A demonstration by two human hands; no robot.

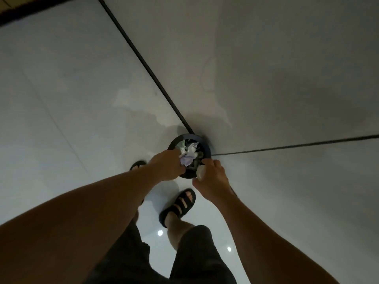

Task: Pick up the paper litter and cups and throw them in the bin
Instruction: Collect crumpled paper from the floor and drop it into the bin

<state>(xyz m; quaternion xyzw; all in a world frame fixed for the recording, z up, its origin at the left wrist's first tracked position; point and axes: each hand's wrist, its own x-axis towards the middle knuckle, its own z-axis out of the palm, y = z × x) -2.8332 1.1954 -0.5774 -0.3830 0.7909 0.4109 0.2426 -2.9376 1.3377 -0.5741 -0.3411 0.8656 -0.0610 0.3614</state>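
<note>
Left hand (pixel 167 166) grips crumpled paper (pixel 187 160) directly over the bin mouth. Right hand (pixel 213 182) holds a pale cup (pixel 201 172) at the bin's near rim. Hands close together, not touching. Black round bin (pixel 205 143) sits on the white tile floor (pixel 71 99) with paper litter (pixel 192 149) already inside. Black sandals (pixel 178 206) just beside it.

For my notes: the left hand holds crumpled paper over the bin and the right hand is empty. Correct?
Not empty: the head view shows the right hand gripping a pale cup by the bin. The left hand does hold crumpled paper over it.
</note>
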